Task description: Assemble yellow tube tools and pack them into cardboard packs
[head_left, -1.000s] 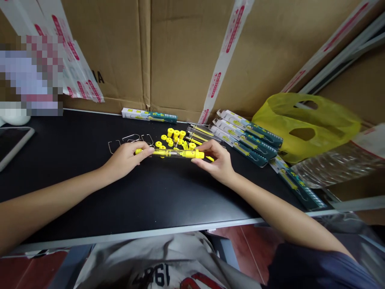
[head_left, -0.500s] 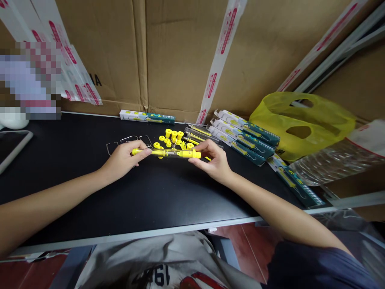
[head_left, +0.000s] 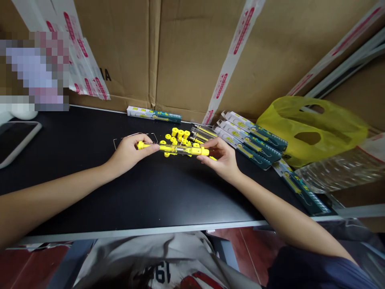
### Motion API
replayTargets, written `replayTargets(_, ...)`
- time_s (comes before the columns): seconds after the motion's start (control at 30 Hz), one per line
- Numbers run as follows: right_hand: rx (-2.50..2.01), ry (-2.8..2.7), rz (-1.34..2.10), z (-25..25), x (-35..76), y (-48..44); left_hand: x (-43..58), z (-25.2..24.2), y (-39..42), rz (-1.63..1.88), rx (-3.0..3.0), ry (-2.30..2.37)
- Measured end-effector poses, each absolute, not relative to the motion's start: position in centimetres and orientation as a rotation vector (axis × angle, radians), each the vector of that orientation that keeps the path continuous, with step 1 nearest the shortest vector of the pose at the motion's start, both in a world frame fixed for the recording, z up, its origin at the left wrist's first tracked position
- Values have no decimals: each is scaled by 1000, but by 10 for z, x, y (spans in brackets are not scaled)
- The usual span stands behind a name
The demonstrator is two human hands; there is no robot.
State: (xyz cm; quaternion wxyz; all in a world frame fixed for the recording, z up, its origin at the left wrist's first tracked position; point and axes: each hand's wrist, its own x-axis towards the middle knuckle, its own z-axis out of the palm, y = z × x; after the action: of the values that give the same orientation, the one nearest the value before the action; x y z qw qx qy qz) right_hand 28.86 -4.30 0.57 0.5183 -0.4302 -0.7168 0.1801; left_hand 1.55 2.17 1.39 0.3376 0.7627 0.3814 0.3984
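Observation:
Above the black table, a tubular spring scale (head_left: 180,149), clear in the middle with yellow ends, is held level between my hands. My left hand (head_left: 130,155) closes on its left end, the thumb lying along the tube. At the yellow right end, my right hand (head_left: 221,159) pinches it between thumb and fingers. Just behind the tube lie loose yellow plastic caps (head_left: 180,133), partly covered by it. Bent metal wire hooks (head_left: 154,136) rest behind my left hand. More clear tubes with yellow parts (head_left: 201,132) lie behind my right hand.
Printed boxes (head_left: 252,134) are stacked at the back right; another box (head_left: 154,114) lies along the rear edge. A yellow plastic bag (head_left: 331,124) and clear plastic packaging (head_left: 337,168) sit at the right. A phone (head_left: 18,144) lies far left. Cardboard (head_left: 186,60) stands behind the table (head_left: 144,200).
The whole view has shifted slightly, so things appear farther right. Both hands still hold the spring scale, its tilt and their grips looking nearly the same.

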Motion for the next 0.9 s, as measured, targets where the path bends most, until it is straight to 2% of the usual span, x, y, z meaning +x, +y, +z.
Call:
replayTargets(0.43, -997, -1752, 328, 13, 290, -45, 13, 12, 23, 951, 2037, 955)
replayTargets(0.7, -989, -1697, 672, 21, 289, -46, 16, 15, 24, 1040, 1955, 960)
replayTargets(0.9, -1011, -1704, 754, 17, 288, -43, 15, 14, 23, 1051, 1950, 936)
